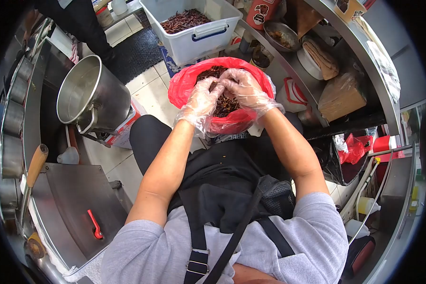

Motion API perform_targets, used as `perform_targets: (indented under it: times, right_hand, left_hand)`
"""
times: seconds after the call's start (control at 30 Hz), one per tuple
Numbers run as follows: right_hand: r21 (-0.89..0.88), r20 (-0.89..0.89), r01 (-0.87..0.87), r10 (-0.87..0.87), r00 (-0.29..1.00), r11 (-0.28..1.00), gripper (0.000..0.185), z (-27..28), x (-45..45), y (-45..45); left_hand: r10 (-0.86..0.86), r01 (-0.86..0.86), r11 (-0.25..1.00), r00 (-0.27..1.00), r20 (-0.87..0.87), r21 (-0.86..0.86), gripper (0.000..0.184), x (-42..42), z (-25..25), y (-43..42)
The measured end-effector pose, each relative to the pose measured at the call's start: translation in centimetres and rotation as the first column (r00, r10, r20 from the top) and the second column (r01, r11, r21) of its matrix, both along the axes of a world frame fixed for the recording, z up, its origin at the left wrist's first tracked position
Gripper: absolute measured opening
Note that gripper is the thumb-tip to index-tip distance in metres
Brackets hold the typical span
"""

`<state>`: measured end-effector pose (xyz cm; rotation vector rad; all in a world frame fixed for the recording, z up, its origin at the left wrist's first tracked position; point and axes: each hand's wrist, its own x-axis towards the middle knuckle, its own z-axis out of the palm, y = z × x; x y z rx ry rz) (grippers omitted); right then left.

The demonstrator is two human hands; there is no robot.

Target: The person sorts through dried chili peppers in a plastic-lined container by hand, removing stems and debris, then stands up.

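My left hand [205,97] and my right hand [244,90] both wear clear plastic gloves. Their fingertips meet in a pinch around a small dark dried chili, largely hidden by the fingers. Below them a red plastic bag [179,87] gapes wide, its rim folded outward. Dark red-brown dried chili pieces [226,108] with pale seeds fill it. Just beyond stands a clear plastic bin [194,46] with a blue-edged handle, holding a heap of whole dried chilies [185,21].
A large metal pot [106,97] stands on a box at the left. Steel shelving [288,57] with a bowl [281,35] and a cardboard box [341,97] runs along the right. A wooden-handled tool [35,165] lies left. Someone's dark-trousered leg [83,23] is at the upper left.
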<state>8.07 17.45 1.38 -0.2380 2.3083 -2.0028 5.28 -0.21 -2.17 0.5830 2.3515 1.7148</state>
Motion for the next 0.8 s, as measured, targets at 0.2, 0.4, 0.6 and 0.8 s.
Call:
perform_targets:
  times: [0.2, 0.4, 0.6, 0.8]
  right_hand:
    - [0.2, -0.085, 0.015, 0.002, 0.996, 0.98, 0.012, 0.9, 0.2, -0.2]
    - [0.068, 0.037, -0.023, 0.02, 0.999, 0.997, 0.011, 1.4, 0.4, 0.2]
    - [-0.401, 0.344, -0.007, 0.158, 0.926, 0.916, 0.013, 0.2, 1.2, 1.0]
    - [-0.419, 0.296, -0.112, 0.252, 0.921, 0.901, 0.019, 1.3, 2.8, 0.2]
  left_hand:
    - [-0.031, 0.001, 0.99, 0.977, -0.21, -0.141, 0.022, 0.7, 1.4, -0.9]
    - [-0.078, -0.046, 0.979, 0.814, -0.576, -0.197, 0.024, 0.2, -0.7, -0.5]
    - [-0.142, 0.055, 0.988, 0.711, -0.688, -0.148, 0.044, -0.4, -1.9, -1.1]
    - [-0.034, 0.009, 0.999, 0.832, -0.554, -0.047, 0.034, -0.4, -1.4, -1.0]
